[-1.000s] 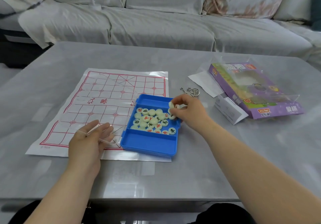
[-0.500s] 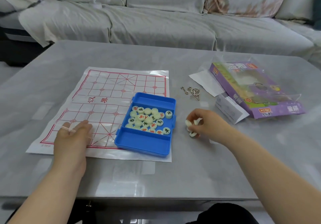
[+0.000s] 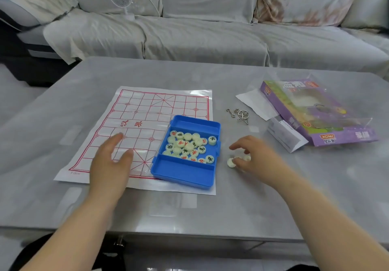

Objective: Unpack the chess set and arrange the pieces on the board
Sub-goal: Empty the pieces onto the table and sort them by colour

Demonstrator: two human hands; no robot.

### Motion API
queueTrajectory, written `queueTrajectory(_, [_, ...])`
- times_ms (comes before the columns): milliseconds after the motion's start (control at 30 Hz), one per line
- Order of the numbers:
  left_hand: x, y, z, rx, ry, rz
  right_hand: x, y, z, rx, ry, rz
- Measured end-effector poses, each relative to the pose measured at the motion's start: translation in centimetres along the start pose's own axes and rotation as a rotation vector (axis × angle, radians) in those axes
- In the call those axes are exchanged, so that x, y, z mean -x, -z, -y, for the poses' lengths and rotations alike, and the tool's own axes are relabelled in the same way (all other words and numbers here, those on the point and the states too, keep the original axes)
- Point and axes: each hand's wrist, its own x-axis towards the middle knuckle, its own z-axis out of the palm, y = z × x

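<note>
Grey bench before sofa. Unpacking step: right hand curled over loose xiangqi pieces centre-right, grip unclear; left hand flat over paper board. Next: empty blue case, mid-frame.

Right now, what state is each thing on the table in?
Board: spread flat.
Tray: open, near compartment empty.
Pieces: heaped in tray's middle compartment.
Loose pieces: on table beside tray.
Right hand: curled over them, grip unclear.
Left hand: open, over board.
Purple box: flap open.
</note>
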Motion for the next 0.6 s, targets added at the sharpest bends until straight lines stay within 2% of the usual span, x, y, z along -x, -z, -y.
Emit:
queueTrajectory(167, [-0.9, -3.8, -3.3, -0.315, -0.384, 0.475, -0.3, -1.9, 2.6, -0.072, 0.066, -0.1])
queueTrajectory(267, [-2.3, -6.4, -4.4, -0.587, -0.52, 0.65, 0.0, -2.9, 2.9, -0.081, 0.109, -0.108])
queueTrajectory(433, [-3.9, -9.1, -4.8, -0.761, -0.554, 0.792, 0.0, -2.2, 1.9, -0.147, 0.094, -0.156])
queueTrajectory(600, [-4.3, -10.4, -5.2, -0.802, -0.595, 0.842, 0.4, -1.9, -0.1, 0.009, 0.02, -0.083])
